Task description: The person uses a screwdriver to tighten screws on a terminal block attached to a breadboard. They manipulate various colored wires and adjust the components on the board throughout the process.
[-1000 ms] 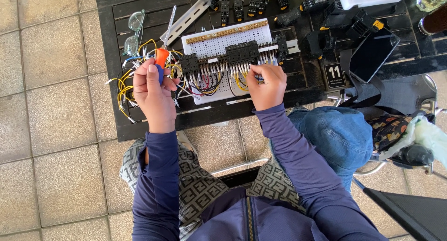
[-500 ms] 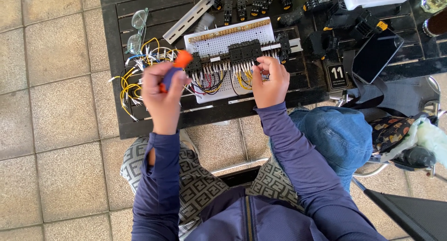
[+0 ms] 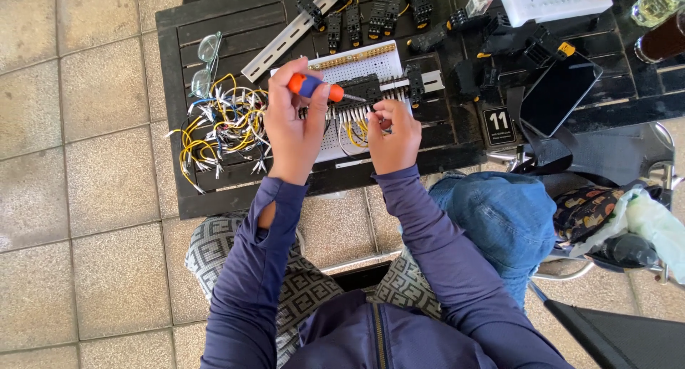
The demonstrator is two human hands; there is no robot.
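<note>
Screwdriver (image 3: 315,88), orange and blue handle, sat at upper centre of the frame, shaft pointing right toward the black terminal blocks (image 3: 359,88) on the white perforated board (image 3: 357,62). Left hand (image 3: 294,123) was curled closed round the handle, fingers wrapped tight, thumb on top. Right hand (image 3: 394,132) was just right of it at frame centre, fingertips pinched nearly shut at the row of wire ends under the blocks; it looked to be pinching a yellow wire (image 3: 354,135), but the exact contact was too small to tell.

Step judged: wiring the blocks, one hand seating a wire end while the tool came to the screw. Next move would call for the tip landing square in the screw head and the wire kept seated, little room between neighbouring terminals.

Loose bundle of yellow wires (image 3: 214,126) lay left of the board on the dark slatted table (image 3: 178,69). Safety glasses (image 3: 205,62) at upper left, metal rail (image 3: 285,37) above the board, phone (image 3: 560,91) to the right.
</note>
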